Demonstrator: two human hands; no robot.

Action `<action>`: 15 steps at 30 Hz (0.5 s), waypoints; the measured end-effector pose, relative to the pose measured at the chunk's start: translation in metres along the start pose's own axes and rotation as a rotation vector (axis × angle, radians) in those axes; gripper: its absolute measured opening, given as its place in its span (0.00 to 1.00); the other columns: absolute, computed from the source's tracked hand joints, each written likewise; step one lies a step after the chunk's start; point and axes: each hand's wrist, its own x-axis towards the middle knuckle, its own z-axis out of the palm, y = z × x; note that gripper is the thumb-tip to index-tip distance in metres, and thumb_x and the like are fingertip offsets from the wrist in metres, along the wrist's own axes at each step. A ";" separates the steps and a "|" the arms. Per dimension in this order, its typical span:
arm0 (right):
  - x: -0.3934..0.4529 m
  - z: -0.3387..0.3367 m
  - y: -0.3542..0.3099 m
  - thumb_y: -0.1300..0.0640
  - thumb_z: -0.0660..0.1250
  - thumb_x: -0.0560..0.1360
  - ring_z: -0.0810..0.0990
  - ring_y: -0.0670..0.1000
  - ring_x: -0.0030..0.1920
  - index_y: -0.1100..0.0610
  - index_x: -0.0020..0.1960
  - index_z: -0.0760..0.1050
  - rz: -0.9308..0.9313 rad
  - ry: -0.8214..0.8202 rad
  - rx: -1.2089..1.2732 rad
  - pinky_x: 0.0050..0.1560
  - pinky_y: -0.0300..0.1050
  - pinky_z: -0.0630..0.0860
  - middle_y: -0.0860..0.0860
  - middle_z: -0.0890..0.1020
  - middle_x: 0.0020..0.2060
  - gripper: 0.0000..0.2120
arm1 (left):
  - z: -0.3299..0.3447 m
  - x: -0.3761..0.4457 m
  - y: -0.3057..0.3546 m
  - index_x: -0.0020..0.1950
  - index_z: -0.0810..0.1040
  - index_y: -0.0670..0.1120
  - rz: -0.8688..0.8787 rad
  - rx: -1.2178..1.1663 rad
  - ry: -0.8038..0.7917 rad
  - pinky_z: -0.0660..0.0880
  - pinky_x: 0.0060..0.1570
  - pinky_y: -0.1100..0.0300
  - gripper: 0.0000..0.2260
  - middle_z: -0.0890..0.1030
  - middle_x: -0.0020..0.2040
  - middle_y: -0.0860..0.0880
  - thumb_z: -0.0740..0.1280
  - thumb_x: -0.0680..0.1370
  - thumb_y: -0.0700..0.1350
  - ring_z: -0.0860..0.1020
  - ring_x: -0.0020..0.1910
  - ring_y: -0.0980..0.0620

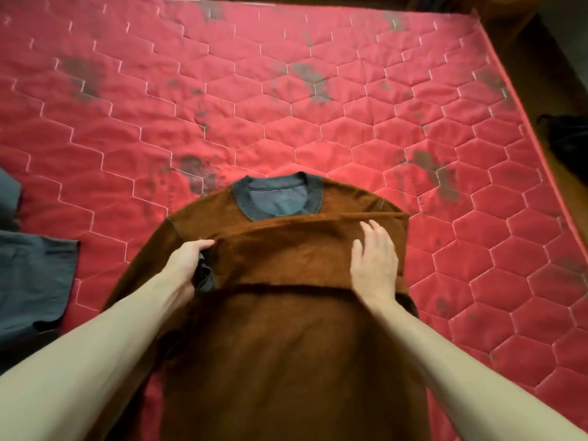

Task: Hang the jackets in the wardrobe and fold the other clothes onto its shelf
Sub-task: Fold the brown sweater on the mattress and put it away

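Observation:
A brown sweater [286, 338] with a dark ribbed collar lies spread on the red quilted mattress [286, 90], collar pointing away from me. One sleeve is folded across its chest as a horizontal band. My left hand [187, 265] grips the dark cuff at the left end of that folded sleeve. My right hand [375, 265] rests flat on the right part of the sleeve, fingers straight and spread.
A grey garment [31, 281] lies on the mattress at the left edge. A dark object [569, 144] sits on the floor past the mattress's right edge. The far part of the mattress bears dark stains.

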 end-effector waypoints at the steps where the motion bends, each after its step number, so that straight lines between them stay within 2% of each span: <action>1: 0.009 -0.003 0.017 0.53 0.55 0.85 0.63 0.58 0.80 0.57 0.80 0.64 0.102 -0.060 -0.050 0.78 0.60 0.62 0.56 0.65 0.80 0.24 | -0.003 0.003 -0.003 0.58 0.82 0.43 0.003 0.019 0.017 0.81 0.54 0.46 0.08 0.86 0.51 0.42 0.70 0.79 0.43 0.85 0.50 0.40; 3: 0.022 -0.011 0.043 0.52 0.53 0.86 0.55 0.59 0.82 0.54 0.84 0.54 0.265 -0.186 -0.110 0.80 0.59 0.56 0.56 0.55 0.83 0.27 | -0.008 0.008 -0.011 0.55 0.83 0.45 0.040 0.072 0.041 0.80 0.60 0.45 0.05 0.85 0.54 0.42 0.70 0.81 0.43 0.84 0.53 0.40; 5: 0.030 -0.014 0.055 0.51 0.53 0.87 0.53 0.61 0.82 0.51 0.85 0.48 0.378 -0.271 -0.080 0.79 0.60 0.55 0.55 0.50 0.84 0.29 | -0.015 0.017 -0.018 0.51 0.84 0.46 0.101 0.178 0.052 0.78 0.63 0.46 0.04 0.86 0.55 0.42 0.71 0.81 0.45 0.84 0.54 0.42; 6: 0.033 -0.014 0.057 0.50 0.53 0.86 0.55 0.63 0.82 0.51 0.85 0.48 0.421 -0.276 -0.050 0.78 0.61 0.56 0.56 0.51 0.84 0.30 | -0.019 0.018 -0.019 0.50 0.85 0.46 0.133 0.252 0.054 0.78 0.63 0.47 0.05 0.86 0.55 0.43 0.72 0.80 0.47 0.84 0.53 0.43; 8: 0.040 -0.013 0.058 0.49 0.58 0.85 0.60 0.66 0.78 0.54 0.84 0.52 0.463 -0.195 -0.005 0.77 0.61 0.58 0.61 0.59 0.80 0.31 | -0.027 0.021 -0.020 0.52 0.86 0.47 0.163 0.380 0.014 0.80 0.60 0.48 0.09 0.87 0.53 0.44 0.75 0.78 0.51 0.84 0.53 0.44; 9: 0.045 -0.015 0.058 0.47 0.61 0.84 0.63 0.66 0.76 0.56 0.83 0.56 0.486 -0.143 0.040 0.76 0.60 0.60 0.63 0.65 0.77 0.31 | -0.030 0.022 -0.020 0.52 0.86 0.48 0.175 0.444 -0.018 0.81 0.56 0.50 0.10 0.87 0.51 0.46 0.76 0.77 0.52 0.85 0.51 0.44; 11: 0.059 -0.019 0.060 0.45 0.65 0.82 0.69 0.64 0.73 0.59 0.81 0.59 0.530 -0.086 0.195 0.76 0.58 0.63 0.62 0.72 0.72 0.33 | -0.034 0.023 -0.021 0.51 0.84 0.48 0.221 0.552 -0.043 0.79 0.45 0.56 0.05 0.86 0.49 0.46 0.76 0.77 0.46 0.84 0.48 0.47; 13: 0.075 -0.022 0.060 0.45 0.65 0.82 0.70 0.61 0.73 0.58 0.80 0.61 0.510 -0.100 0.265 0.77 0.57 0.63 0.61 0.72 0.72 0.32 | -0.036 0.026 -0.021 0.51 0.83 0.48 0.260 0.589 -0.016 0.75 0.40 0.59 0.03 0.85 0.48 0.46 0.72 0.80 0.41 0.83 0.45 0.49; 15: 0.090 -0.025 0.062 0.48 0.65 0.83 0.71 0.60 0.72 0.56 0.78 0.65 0.461 -0.130 0.259 0.76 0.55 0.65 0.62 0.72 0.70 0.27 | -0.041 0.038 -0.023 0.54 0.83 0.44 0.266 0.561 0.011 0.77 0.41 0.57 0.03 0.86 0.49 0.44 0.71 0.80 0.40 0.83 0.46 0.47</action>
